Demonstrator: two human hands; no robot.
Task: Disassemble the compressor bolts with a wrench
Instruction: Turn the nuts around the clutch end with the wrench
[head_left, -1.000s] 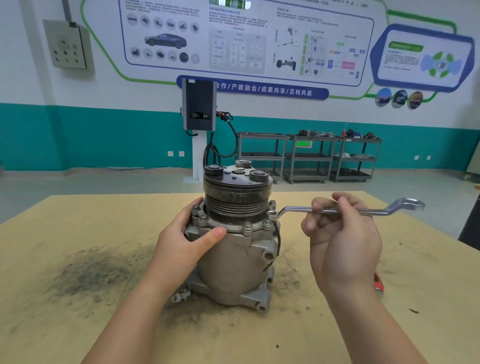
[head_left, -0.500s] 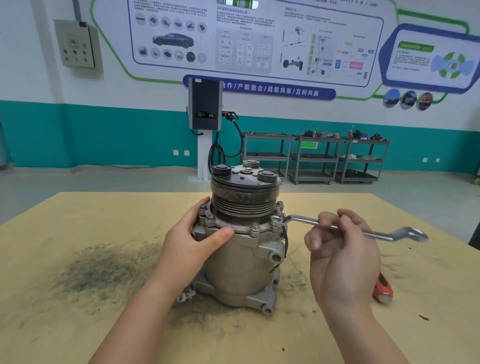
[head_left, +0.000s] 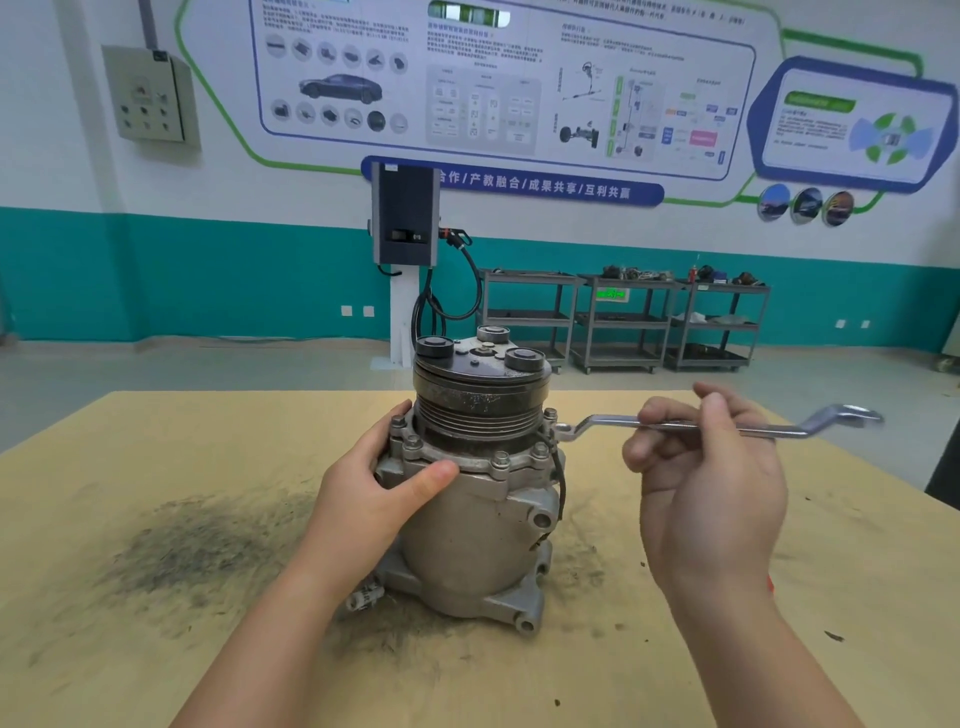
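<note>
now the wrench (head_left: 691, 426) is back near level; half a second ago its free end dipped toward the table, and a second ago it sat about as it does here. so the right hand (head_left: 711, 499) is rocking the handle through short swings, which reads to me as a bolt being worked loose bit by bit, not yet out. the wrench's long axis runs left to right across the view, its ring end on the bolt (head_left: 563, 430) at the right side of the flange, its free end pointing off to the right, well above the table (head_left: 156, 649). the right fingers curl around the shaft mid-length. the left hand (head_left: 374, 493) wraps the compressor (head_left: 478, 530), thumb pressed on the flange front, steadying it. the compressor stands upright mid-table, pulley end up. the other flange bolts look seated.
</note>
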